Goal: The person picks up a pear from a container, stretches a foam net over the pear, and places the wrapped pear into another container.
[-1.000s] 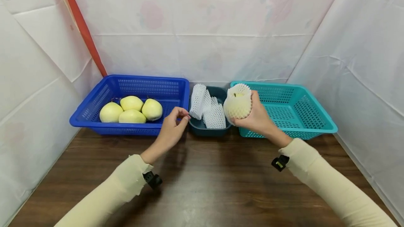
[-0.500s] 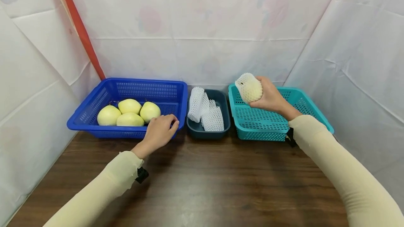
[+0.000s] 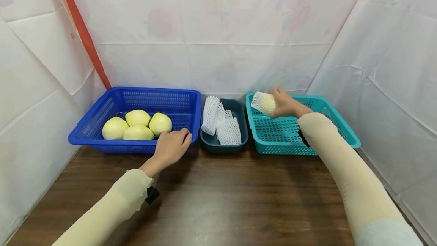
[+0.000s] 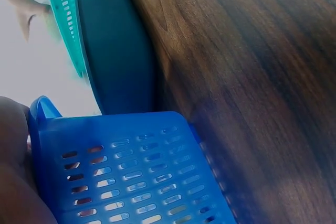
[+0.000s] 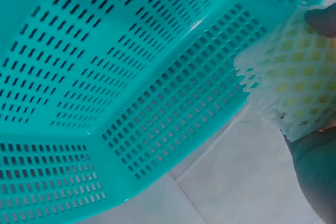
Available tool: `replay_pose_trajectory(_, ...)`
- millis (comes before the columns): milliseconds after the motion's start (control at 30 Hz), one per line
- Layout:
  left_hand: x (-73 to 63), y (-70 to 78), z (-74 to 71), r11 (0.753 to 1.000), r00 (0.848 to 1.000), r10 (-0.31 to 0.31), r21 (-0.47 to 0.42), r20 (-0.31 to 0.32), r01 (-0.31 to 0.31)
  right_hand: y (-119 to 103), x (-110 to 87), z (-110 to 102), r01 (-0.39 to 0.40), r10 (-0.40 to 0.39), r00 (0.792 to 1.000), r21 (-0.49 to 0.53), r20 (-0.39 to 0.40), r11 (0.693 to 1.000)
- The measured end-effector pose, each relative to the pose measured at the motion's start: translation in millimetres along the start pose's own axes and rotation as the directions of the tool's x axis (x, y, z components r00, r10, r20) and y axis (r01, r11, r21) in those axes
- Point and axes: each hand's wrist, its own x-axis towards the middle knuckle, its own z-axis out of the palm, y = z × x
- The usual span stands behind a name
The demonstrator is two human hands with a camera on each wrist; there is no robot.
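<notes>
My right hand (image 3: 283, 103) grips a pear (image 3: 269, 104) in a white foam net sleeve (image 3: 258, 101) over the left back part of the teal basket (image 3: 259, 134). Up close in the right wrist view, the net (image 5: 289, 72) covers the pale yellow fruit, with fingers at both sides of it. My left hand (image 3: 170, 146) rests over the front rim of the blue basket (image 3: 112, 145), its fingertips hidden behind the rim. Several bare yellow-green pears (image 3: 138, 132) lie together in that basket, just left of the hand. The left wrist view shows the blue basket's slotted wall (image 4: 126, 171) beside the hand.
A dark teal tub (image 3: 243, 124) stands between the two baskets and holds several white foam nets (image 3: 229, 130). The brown wooden table (image 3: 225, 196) stretches out in front. Pale cloth (image 3: 211, 22) hangs behind and at both sides, with a red strip (image 3: 83, 33) at the left.
My right hand has carried the netted pear from beside the tub over to the teal basket, and lowered it lately. My left hand has moved left from the tub onto the blue basket's rim.
</notes>
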Motion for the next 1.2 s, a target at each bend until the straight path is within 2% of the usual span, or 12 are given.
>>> replay_pose_trajectory(167, -10.2, -4.6, -2.3, 1.0, 1.0, -0.011, 0.008, 0.015, 0.011, 6, 19.0, 14, 0.011, -0.003, 0.998, -0.109, 0.065, 0.994)
replay_pose_trajectory(400, -15.8, -6.8, -6.6, 1.0, 1.0, -0.003, 0.02, -0.017, 0.003, 3, 33.9, 25, -0.021, 0.044, 0.988, -0.157, 0.145, 0.987)
replay_pose_trajectory(567, -14.9, -5.9, -3.7, 0.999, 0.999, 0.012, 0.035, -0.037, -0.011, 4, 37.2, 29, -0.081, 0.117, 0.978, -0.203, 0.174, 0.976)
replay_pose_trajectory(867, -11.8, -2.4, 1.0, 0.999, 0.997, 0.033, 0.026, -0.064, -0.032, 10, 36.3, 43, -0.125, 0.194, 0.956, -0.295, 0.22, 0.947)
replay_pose_trajectory(1033, -8.5, -2.1, 3.8, 0.999, 0.996, 0.042, 0.027, -0.074, -0.04, 16, 34.7, 48, -0.137, 0.216, 0.949, -0.314, 0.23, 0.939)
replay_pose_trajectory(1200, -2.9, -3.1, 7.9, 0.998, 0.996, 0.052, 0.026, -0.076, -0.05, 19, 35.7, 43, -0.147, 0.224, 0.948, -0.315, 0.225, 0.938)
